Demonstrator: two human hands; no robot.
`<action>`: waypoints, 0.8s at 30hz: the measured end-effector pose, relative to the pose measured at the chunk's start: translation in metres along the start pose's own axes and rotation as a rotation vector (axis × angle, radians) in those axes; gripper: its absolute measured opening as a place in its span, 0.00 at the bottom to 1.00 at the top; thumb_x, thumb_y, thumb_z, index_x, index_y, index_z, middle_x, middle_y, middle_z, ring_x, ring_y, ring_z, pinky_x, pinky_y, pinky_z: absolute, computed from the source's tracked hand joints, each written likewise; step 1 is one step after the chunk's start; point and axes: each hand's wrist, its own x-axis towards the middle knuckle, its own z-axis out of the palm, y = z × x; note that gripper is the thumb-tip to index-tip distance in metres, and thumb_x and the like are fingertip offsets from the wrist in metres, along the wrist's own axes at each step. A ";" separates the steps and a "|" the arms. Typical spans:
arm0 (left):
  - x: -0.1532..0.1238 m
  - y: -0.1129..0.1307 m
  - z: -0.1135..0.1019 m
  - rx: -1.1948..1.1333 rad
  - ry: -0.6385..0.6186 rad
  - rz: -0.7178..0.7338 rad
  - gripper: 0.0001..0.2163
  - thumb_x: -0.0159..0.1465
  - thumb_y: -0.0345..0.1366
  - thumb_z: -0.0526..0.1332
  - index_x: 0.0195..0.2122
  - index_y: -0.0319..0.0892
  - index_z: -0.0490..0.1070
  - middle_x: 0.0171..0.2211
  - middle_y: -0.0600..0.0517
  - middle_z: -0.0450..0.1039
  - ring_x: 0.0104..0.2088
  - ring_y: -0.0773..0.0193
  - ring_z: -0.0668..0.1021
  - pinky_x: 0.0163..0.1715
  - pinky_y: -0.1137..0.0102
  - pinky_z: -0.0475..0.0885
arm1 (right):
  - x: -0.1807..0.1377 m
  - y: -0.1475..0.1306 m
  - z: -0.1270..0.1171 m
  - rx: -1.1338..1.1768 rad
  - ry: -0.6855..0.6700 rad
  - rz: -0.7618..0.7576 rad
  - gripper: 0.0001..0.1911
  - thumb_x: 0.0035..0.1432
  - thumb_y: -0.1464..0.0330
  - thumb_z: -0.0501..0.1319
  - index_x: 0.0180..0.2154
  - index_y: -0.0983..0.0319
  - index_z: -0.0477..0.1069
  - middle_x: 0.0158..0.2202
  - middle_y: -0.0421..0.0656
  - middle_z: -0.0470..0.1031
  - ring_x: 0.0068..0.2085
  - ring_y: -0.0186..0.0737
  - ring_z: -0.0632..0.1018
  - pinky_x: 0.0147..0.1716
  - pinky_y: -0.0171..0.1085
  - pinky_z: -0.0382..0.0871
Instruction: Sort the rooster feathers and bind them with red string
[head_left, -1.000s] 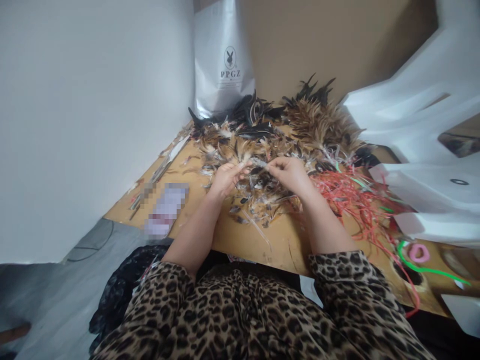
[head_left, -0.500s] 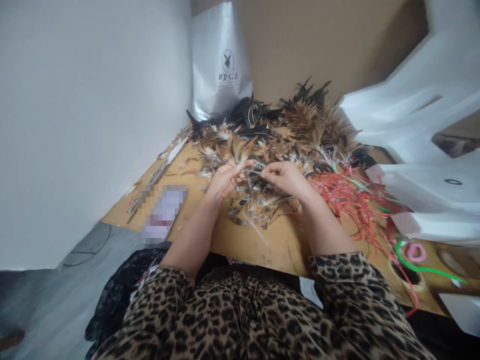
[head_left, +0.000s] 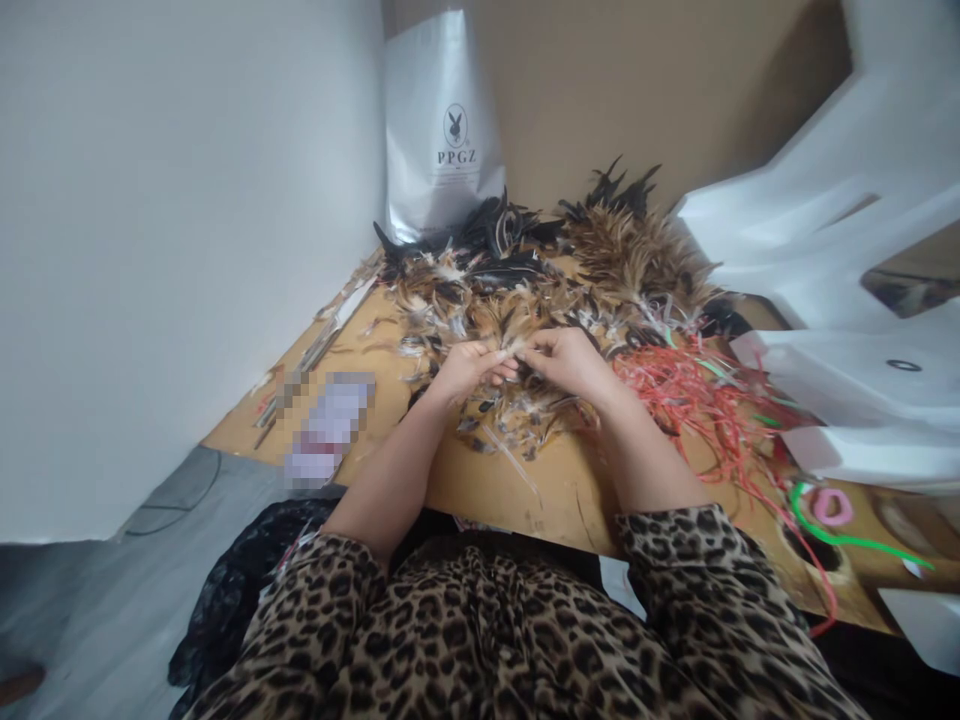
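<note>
A small bunch of brown feathers is pinched by its pale quill ends in my left hand, the thumb pointing to the right. My right hand is closed, its thumb and fingertips meeting right at those quill ends. Whatever lies between the right fingertips is hidden. Both hands hover over a spread of loose brown feathers on the wooden table. Shorter spotted feathers lie just below the hands, and a thin clear strip rests on the wood in front of them.
Black feathers and a brown feather pile lie at the back, near a white bag. Tangled red strips spread on the right beside white plastic furniture. Thin sticks and a blurred-out phone-like object are left.
My left hand has moved slightly right and down with the feathers. The fingertips have come together; clear strips that stretched between the hands are no longer visible.
</note>
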 end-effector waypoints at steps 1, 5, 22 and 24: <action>0.000 0.001 0.001 0.000 0.025 0.004 0.12 0.51 0.38 0.67 0.27 0.31 0.74 0.25 0.44 0.76 0.23 0.68 0.77 0.21 0.77 0.67 | 0.000 0.000 0.001 -0.002 -0.001 0.000 0.13 0.53 0.62 0.57 0.27 0.63 0.75 0.22 0.40 0.72 0.23 0.32 0.66 0.26 0.32 0.54; 0.000 0.002 0.005 0.024 0.105 0.041 0.10 0.52 0.36 0.66 0.24 0.32 0.72 0.20 0.48 0.73 0.19 0.71 0.74 0.19 0.77 0.66 | 0.001 0.002 0.004 -0.010 0.007 0.007 0.12 0.52 0.63 0.57 0.27 0.63 0.75 0.21 0.40 0.72 0.23 0.31 0.66 0.26 0.32 0.55; 0.000 -0.003 0.008 0.299 0.019 0.046 0.07 0.57 0.29 0.59 0.22 0.34 0.68 0.16 0.52 0.70 0.16 0.72 0.72 0.19 0.77 0.68 | 0.004 0.000 0.016 -0.022 0.040 -0.038 0.11 0.53 0.67 0.56 0.29 0.63 0.76 0.28 0.42 0.77 0.27 0.33 0.72 0.29 0.31 0.59; 0.001 -0.004 0.006 0.357 0.000 0.012 0.08 0.58 0.29 0.57 0.22 0.34 0.68 0.15 0.53 0.68 0.15 0.73 0.71 0.18 0.78 0.66 | 0.004 -0.001 0.017 -0.077 0.009 -0.042 0.11 0.54 0.67 0.56 0.30 0.62 0.76 0.29 0.42 0.77 0.29 0.34 0.74 0.30 0.31 0.60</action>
